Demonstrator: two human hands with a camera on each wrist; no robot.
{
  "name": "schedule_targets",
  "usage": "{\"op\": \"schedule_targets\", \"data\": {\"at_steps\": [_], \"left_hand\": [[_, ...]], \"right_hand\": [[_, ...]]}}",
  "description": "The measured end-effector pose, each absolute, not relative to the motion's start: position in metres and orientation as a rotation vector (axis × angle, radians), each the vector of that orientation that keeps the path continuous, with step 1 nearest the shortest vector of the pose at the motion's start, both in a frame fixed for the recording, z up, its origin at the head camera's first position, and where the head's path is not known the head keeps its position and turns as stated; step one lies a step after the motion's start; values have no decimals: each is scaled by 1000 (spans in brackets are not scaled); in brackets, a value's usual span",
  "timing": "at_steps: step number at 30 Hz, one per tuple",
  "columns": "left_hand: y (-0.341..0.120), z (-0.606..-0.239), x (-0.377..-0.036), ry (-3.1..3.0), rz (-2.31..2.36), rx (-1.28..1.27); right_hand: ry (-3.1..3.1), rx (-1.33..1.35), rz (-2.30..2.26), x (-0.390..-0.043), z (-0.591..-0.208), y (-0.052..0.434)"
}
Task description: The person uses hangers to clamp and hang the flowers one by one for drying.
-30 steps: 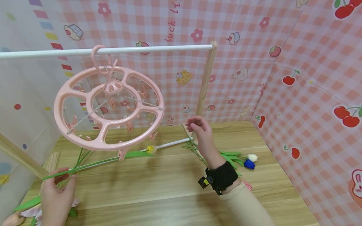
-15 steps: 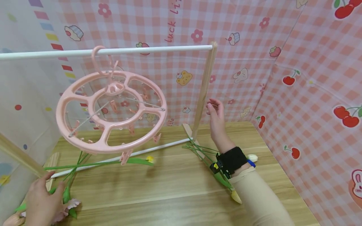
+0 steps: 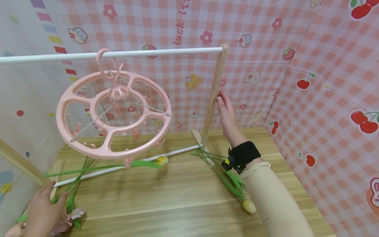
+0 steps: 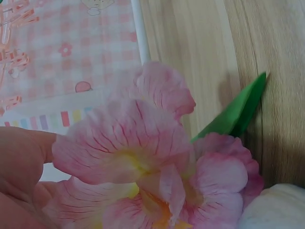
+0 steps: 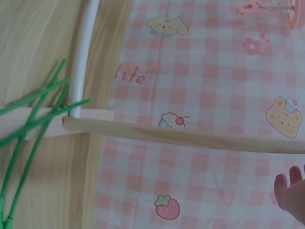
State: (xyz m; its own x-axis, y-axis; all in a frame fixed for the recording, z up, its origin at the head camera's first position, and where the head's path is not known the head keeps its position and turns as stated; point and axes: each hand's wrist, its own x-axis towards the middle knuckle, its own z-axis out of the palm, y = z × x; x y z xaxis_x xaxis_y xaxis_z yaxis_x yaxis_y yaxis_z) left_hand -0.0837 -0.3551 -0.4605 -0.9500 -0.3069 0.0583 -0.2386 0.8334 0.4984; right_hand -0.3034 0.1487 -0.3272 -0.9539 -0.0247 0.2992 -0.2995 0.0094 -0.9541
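Note:
A pink round clip hanger (image 3: pixel 113 113) hangs by its hook from the white rod (image 3: pixel 163 52) of a wooden rack. My right hand (image 3: pixel 223 103) is raised with straight fingers right beside the rack's wooden post (image 3: pixel 215 89); its fingertips (image 5: pixel 289 190) show at the right wrist view's edge, below the post (image 5: pixel 190 137). My left hand (image 3: pixel 44 209) rests on pink flowers (image 3: pixel 69 217) at the table's near left corner. In the left wrist view a pink flower (image 4: pixel 143 157) lies against my finger (image 4: pixel 24 152). A yellow tulip (image 3: pixel 161 160) on a long green stem lies under the hanger.
Green stems (image 3: pixel 207 158) lie by the post's foot, with a yellow bud (image 3: pixel 248 205) near my right forearm. The rack's lower white rod (image 3: pixel 177 152) crosses the wooden table (image 3: pixel 165 197). Pink checked cloth walls (image 3: pixel 325 98) close in the back and right.
My right hand rose from the stems on the table to beside the post. My left hand let go of the long green stem and sank onto the pink flowers. The hanger swayed.

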Motion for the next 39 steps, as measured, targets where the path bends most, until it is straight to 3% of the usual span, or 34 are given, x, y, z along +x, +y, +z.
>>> {"op": "schedule_targets", "data": {"at_steps": [10,23,39], "left_hand": [[-362,-467,-87,-2979,-742,409],[-364,-471,-90,-3074,-773,467],[-359,-478,-90,-3097,-873,584]], "right_hand": [[-2156,341,2033,-329,-331,143],[-2144,214,2042,-333,-335,143],[-2134,261,2110,-337,-335,148]]}}
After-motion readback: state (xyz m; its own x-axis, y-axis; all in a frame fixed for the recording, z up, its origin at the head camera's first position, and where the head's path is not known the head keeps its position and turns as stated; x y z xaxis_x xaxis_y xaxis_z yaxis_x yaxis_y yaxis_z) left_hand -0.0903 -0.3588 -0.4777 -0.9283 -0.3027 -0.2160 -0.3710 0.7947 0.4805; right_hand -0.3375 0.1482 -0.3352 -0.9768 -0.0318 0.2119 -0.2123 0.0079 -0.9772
